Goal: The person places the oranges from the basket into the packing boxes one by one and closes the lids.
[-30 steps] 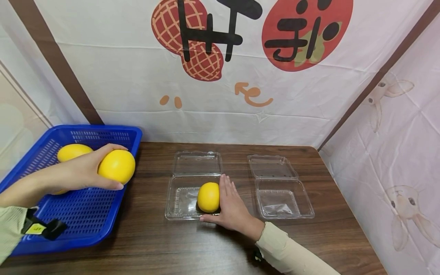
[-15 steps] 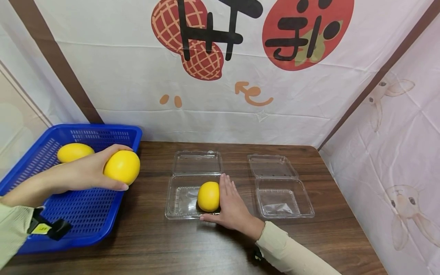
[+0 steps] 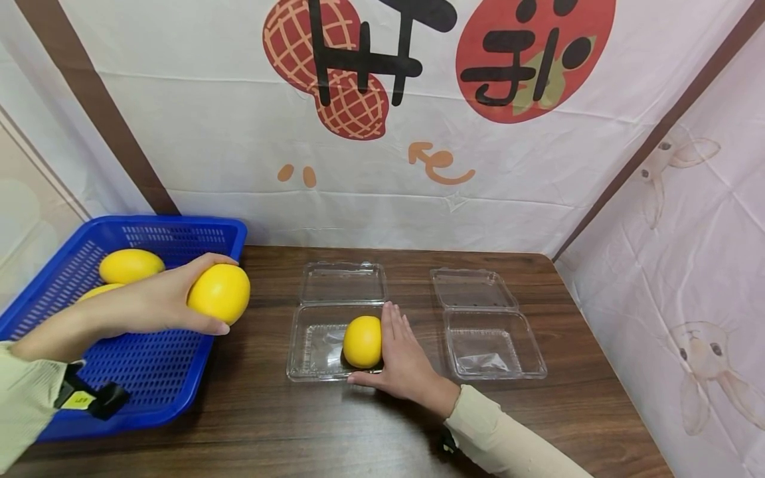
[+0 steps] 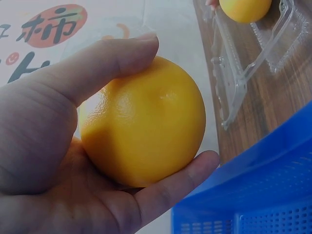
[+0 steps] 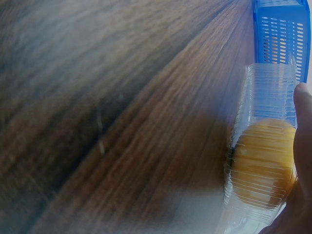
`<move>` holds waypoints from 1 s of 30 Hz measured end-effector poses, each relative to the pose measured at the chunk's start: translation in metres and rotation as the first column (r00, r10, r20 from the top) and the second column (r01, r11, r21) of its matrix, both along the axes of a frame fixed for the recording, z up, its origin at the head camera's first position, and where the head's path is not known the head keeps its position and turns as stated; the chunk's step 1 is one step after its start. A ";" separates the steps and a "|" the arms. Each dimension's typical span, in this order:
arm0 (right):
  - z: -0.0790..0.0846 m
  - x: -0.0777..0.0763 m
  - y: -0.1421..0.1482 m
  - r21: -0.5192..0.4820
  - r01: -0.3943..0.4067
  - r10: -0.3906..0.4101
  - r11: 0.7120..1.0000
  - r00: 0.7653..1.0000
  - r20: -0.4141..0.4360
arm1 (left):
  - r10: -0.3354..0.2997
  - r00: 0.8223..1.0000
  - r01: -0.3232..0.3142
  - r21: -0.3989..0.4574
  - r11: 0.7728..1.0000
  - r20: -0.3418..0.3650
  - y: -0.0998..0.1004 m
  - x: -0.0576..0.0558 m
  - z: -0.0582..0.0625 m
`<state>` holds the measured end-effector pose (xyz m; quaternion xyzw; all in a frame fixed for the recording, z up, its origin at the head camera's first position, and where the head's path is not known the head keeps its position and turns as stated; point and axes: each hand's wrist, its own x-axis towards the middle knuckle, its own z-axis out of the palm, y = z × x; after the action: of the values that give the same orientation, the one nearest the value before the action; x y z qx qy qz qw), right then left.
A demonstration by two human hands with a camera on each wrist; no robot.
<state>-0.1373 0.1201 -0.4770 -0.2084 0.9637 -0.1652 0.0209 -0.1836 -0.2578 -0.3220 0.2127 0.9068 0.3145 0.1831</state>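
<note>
My left hand [image 3: 158, 299] grips a yellow citrus fruit [image 3: 219, 294] beside the right rim of the blue basket [image 3: 173, 411]. In the left wrist view, thumb and fingers wrap this fruit [image 4: 146, 126], whose peel is pebbly. Another yellow citrus fruit [image 3: 362, 342] sits at the right end of an open clear plastic clamshell box [image 3: 313, 342]. Against that box's right side rests my right hand [image 3: 409, 362], fingers straight, thumb out along the front rim. The right wrist view shows the boxed fruit [image 5: 263, 165] through the ribbed plastic wall.
More yellow citrus fruits [image 3: 131, 265] lie in the basket, partly behind my left forearm. To the right stands a second open clamshell box [image 3: 490, 345], with no fruit in it. A printed cloth [image 3: 287, 219] hangs behind the brown wooden table [image 3: 269, 425].
My left hand has carried its fruit a little rightward, from over the basket's edge to just past it. The right hand and both boxes have stayed put.
</note>
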 end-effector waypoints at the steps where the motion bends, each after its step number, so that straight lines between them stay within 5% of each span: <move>1: 0.000 0.000 0.000 -0.001 0.000 0.000 1.000 1.000 0.001 | -0.001 1.000 0.001 -0.003 1.000 -0.002 0.001 0.000 0.000; 30: -0.001 0.000 -0.001 0.003 0.010 -0.010 1.000 1.000 0.001 | 0.019 0.999 -0.021 0.036 0.999 0.048 0.024 0.003 -0.005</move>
<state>-0.1370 0.1188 -0.4777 -0.2036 0.9650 -0.1640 0.0210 -0.1809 -0.2339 -0.3273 0.1993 0.8984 0.3378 0.1977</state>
